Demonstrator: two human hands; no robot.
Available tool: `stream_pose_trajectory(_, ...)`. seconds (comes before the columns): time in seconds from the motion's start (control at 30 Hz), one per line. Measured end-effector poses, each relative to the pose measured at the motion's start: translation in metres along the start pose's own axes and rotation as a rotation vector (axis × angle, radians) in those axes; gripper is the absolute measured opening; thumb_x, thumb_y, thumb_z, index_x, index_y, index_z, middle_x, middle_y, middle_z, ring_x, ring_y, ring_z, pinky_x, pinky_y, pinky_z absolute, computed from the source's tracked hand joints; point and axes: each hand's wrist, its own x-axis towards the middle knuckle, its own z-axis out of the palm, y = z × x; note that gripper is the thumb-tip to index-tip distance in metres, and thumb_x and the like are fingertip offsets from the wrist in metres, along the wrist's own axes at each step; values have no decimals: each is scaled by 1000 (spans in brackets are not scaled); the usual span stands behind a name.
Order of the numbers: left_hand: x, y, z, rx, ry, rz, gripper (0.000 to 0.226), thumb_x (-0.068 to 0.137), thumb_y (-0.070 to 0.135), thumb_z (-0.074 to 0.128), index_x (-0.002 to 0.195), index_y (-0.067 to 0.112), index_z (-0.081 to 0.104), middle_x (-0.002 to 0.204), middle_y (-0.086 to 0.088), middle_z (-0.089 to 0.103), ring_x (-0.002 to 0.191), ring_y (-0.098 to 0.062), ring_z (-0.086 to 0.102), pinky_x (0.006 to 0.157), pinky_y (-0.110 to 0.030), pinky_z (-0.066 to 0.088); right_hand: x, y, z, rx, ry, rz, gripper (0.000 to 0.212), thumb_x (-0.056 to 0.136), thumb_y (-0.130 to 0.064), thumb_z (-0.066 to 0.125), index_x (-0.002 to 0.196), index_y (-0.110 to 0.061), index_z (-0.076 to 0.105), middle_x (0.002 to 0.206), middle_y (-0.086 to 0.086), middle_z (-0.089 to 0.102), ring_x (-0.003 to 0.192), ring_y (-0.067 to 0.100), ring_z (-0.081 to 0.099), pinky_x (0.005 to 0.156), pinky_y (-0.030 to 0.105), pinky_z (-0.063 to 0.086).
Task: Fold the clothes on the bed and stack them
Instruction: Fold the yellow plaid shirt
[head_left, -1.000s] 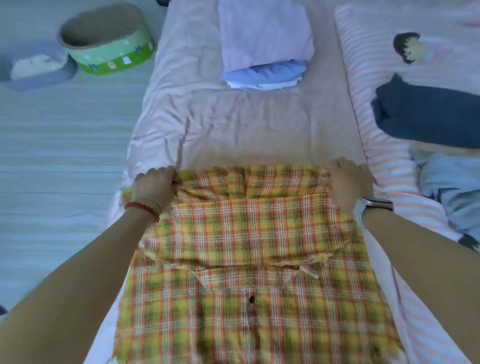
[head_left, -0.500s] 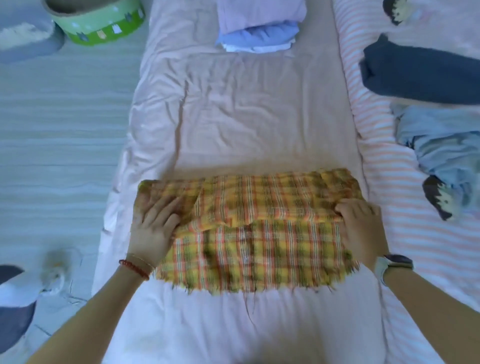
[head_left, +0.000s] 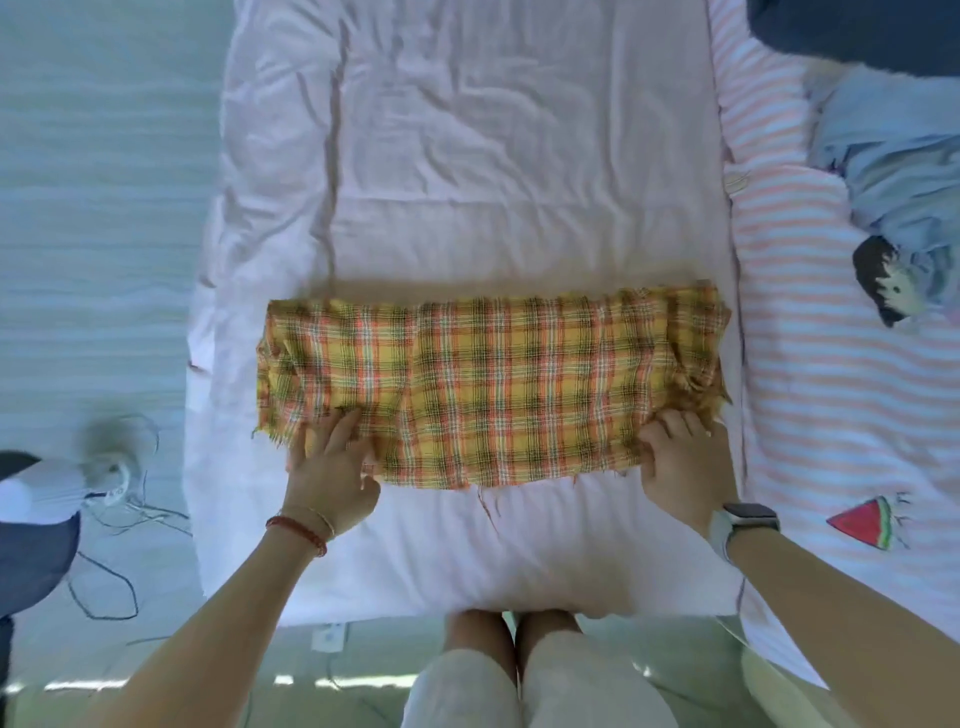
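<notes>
Plaid shirt (head_left: 493, 389) folded — hands flat.

Pale plank floor (head_left: 104, 208) left of the bed; cables (head_left: 119, 525) trail across it.

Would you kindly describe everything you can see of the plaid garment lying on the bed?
The plaid garment is a yellow woven cloth checked in orange, green and white, folded into a wide, flat band lying crosswise on the pale pink bed sheet. Its near edge and right end are frayed, with loose threads. The left hand rests flat on its near left corner, fingers spread; the right hand presses its near right corner. Nothing else touches it.
</notes>
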Motion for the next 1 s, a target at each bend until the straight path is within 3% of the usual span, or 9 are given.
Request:
stream_pose_trajectory(0.1,7,30,-12,-124,239,-5,48,81,38,40,112,8,63,141,-13,44,133,-36,35,109,-59,18,14,-20,-8,80,196,-15,31,70,-17,35,79,-5,63,86,12,61,82,33,60,72,44,46)
stream_pose_trajectory(0.17,14,58,-20,-120,339,61,53,83,43,41,120,10,59,142,-14,42,132,-38,36,105,-63,21,30,-28,-15,153,295,42,30,78,-13,38,90,-4,64,97,14,62,94,34,60,82,47,45)
stream_pose_trajectory(0.27,35,105,-28,-82,394,157,56,81,40,61,131,17,51,145,-15,39,134,-40,33,101,-69,20,55,-20,-25,319,376,308,22,86,-3,49,105,-1,61,113,18,57,107,38,53,90,49,39)
stream_pose_trajectory(0.47,80,176,-31,20,303,252,67,88,55,42,147,32,18,156,-6,12,143,-35,7,105,-68,2,105,47,-40,625,286,603,37,96,-24,46,126,-3,48,126,17,46,112,30,46,89,34,37)
stream_pose_trajectory(0.53,92,189,-24,59,272,236,72,86,63,36,147,36,7,157,-4,-1,143,-34,-3,105,-68,-3,118,62,-40,827,148,717,38,95,-31,50,123,-5,48,113,10,54,87,18,55,71,24,43)
stream_pose_trajectory(0.6,103,196,-16,82,242,192,78,83,69,33,146,38,-2,157,-2,-10,143,-34,-10,104,-68,-5,127,72,-34,814,59,695,29,95,-28,50,112,-5,53,95,8,59,64,12,49,52,20,37)
stream_pose_trajectory(0.8,117,194,-4,102,174,147,87,78,74,34,139,43,-21,156,1,-15,142,-30,-14,106,-66,-4,146,107,-26,649,189,589,28,99,-15,38,117,-6,57,102,14,63,92,33,57,74,38,45)
stream_pose_trajectory(0.9,121,197,-8,91,134,128,89,78,73,40,142,43,-14,156,2,-15,143,-29,-14,105,-66,-6,143,108,-22,685,225,561,29,100,-17,35,107,-1,58,89,9,62,81,28,52,65,32,36)
stream_pose_trajectory(1.0,120,206,-19,1,157,109,79,80,64,48,146,38,12,157,1,-2,143,-27,-9,105,-64,-10,118,91,-17,867,308,545,34,98,-30,42,121,-7,51,100,4,60,87,20,55,72,32,44)
